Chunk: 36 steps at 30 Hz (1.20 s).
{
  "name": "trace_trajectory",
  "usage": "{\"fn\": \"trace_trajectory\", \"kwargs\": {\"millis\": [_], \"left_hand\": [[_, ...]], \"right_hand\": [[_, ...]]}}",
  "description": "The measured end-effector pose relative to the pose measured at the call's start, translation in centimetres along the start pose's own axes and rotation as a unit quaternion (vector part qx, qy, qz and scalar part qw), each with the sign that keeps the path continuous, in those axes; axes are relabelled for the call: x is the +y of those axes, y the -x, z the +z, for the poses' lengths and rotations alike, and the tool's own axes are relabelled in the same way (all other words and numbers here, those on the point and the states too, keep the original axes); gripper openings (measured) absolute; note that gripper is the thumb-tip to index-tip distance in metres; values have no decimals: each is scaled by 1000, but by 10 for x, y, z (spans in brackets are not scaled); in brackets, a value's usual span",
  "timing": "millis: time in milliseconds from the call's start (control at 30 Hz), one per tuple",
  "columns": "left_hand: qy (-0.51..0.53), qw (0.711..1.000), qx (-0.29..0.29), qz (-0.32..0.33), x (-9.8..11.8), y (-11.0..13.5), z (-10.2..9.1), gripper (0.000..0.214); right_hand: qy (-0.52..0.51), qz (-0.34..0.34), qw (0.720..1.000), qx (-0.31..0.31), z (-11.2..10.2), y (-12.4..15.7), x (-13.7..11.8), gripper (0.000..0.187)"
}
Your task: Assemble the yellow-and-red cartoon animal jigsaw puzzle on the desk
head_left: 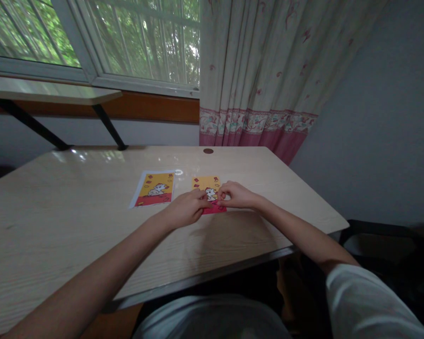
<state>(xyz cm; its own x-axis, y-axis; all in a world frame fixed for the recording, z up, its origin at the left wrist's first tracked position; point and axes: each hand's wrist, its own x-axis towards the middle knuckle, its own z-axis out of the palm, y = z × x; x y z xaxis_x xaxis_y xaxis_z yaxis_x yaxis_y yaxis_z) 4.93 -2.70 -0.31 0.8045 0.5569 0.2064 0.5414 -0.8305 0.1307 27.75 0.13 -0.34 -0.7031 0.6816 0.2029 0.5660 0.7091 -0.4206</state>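
Observation:
A yellow-and-red picture card with a white cartoon animal lies flat on the table, partly covered by my hands. My left hand rests over its left and lower part, thumb and fingers bent together near the animal. At its right edge, my right hand has thumb and forefinger pinched close to the surface. Whatever either hand pinches is too small or hidden to make out. To the left lies a white-bordered printed sheet with a similar cartoon animal on yellow and red; neither hand touches it.
The pale wooden table has a front edge close to my body. A brown round cap sits near its back edge. A raised shelf on black brackets stands back left. Behind are a window and a patterned curtain.

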Motion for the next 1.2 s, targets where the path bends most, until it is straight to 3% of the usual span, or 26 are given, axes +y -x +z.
{"fn": "trace_trajectory", "kwargs": {"millis": [200,367,467,667,1200], "left_hand": [[28,1000,-7,5,-1,1,-4,39],[52,998,29,-13,-11,2,-8,31],[28,998,40,-49,-26,6,-8,30],[7,998,13,-60,-50,14,-7,48],[-35,994,-16,-98,-55,18,-12,79]], "right_hand": [[-50,2,999,-4,3,0,7,14],[-30,1,998,62,3,0,18,21],[37,-3,997,66,-2,2,22,36],[111,66,992,11,-4,6,29,73],[100,86,991,-34,-3,8,37,82]]}}
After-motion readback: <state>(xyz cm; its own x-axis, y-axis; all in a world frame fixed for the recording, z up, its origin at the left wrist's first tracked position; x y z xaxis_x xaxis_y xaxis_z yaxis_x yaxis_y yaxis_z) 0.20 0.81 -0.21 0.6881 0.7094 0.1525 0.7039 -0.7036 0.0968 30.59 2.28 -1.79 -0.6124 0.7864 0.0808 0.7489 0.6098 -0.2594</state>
